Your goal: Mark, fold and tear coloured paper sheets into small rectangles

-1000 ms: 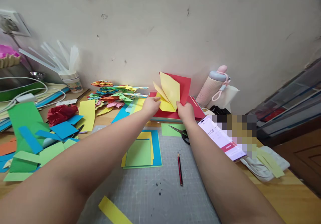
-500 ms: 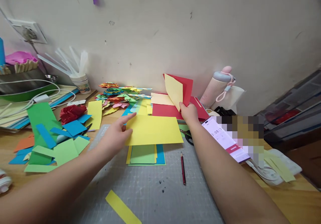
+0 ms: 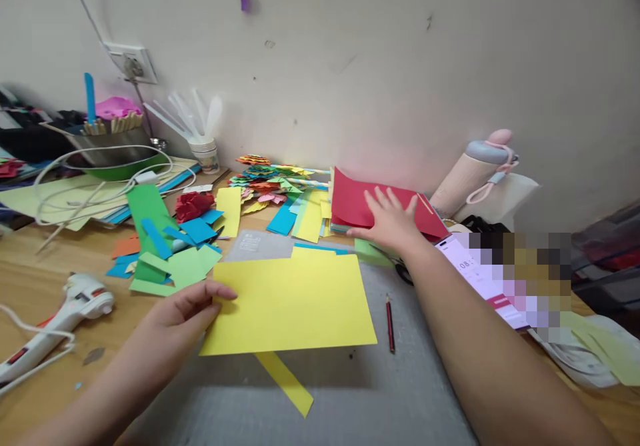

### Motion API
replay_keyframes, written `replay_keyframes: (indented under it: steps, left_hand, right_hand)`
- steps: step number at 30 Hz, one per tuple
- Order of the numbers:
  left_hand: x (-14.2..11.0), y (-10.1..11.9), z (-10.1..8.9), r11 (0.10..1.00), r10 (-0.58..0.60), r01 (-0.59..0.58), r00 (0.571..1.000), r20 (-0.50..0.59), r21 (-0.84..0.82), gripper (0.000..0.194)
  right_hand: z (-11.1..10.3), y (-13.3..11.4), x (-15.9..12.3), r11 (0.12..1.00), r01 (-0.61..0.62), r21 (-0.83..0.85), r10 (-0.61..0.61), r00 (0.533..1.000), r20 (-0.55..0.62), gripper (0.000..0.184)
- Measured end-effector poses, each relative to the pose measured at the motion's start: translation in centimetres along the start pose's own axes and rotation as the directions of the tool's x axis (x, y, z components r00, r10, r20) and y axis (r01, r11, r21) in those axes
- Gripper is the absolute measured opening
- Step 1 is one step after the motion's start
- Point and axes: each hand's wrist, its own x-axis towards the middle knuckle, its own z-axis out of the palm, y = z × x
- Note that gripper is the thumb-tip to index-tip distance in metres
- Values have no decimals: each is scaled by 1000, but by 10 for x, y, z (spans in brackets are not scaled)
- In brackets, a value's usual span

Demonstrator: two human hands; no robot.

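Observation:
My left hand (image 3: 193, 309) pinches the left edge of a yellow sheet of paper (image 3: 295, 306), which is raised a little over the grey cutting mat (image 3: 330, 393). Beneath that sheet, mostly hidden, are a stack of coloured papers and a yellow paper strip (image 3: 287, 383). My right hand (image 3: 393, 219) has its fingers spread over a stack of red paper (image 3: 357, 199) by the wall. Right of the yellow sheet lies a dark red pencil (image 3: 390, 326). Close to my right wrist, scissors (image 3: 401, 271) are partly covered by the arm.
Green and blue paper scraps (image 3: 185, 263) lie at the left, with a glue gun (image 3: 65, 319) nearer me. Layered paper flowers (image 3: 265, 179) and a cup of white sticks (image 3: 204, 156) stand at the back. A phone (image 3: 485, 279) and a pink bottle (image 3: 467, 173) are at the right.
My left hand has brought the yellow sheet nearer to me. My right hand has let go of the lifted sheets, which now lie down on the red stack. The view has turned left.

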Motion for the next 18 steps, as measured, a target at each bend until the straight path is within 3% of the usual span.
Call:
replay_keyframes:
  steps: [2,3,5,9,12,14,18]
  left_hand:
    - [-9,-10,-10,1000,11,-11,1000,-16,29,22]
    - [-12,-16,-14,999,25,-24,999,-36,28,21]
    - [-18,-27,-23,999,35,-37,990,-140,-13,21]
    - [-29,-48,-43,976,-77,-4,928,-365,-217,34]
    - [-36,-63,-58,948,-114,-15,916,-385,-318,37]
    - [-39,-72,-66,936,-94,-50,920,-382,-350,31]
    - [-40,-82,-76,914,-39,-123,922,-386,-386,24]
  right_hand:
    - [-16,-37,-13,981,166,104,-161,986,-50,66]
    - [-23,-58,-22,951,219,219,-221,975,-17,54]
    - [-34,-96,-44,894,214,394,-280,953,119,36]
    - [-30,-142,-101,974,192,116,-215,946,243,11]
    - [-14,-151,-145,973,108,203,-192,868,458,16]
    - [-2,-154,-170,962,55,269,-188,847,497,33]
    - [12,-162,-195,952,17,307,-180,841,510,36]
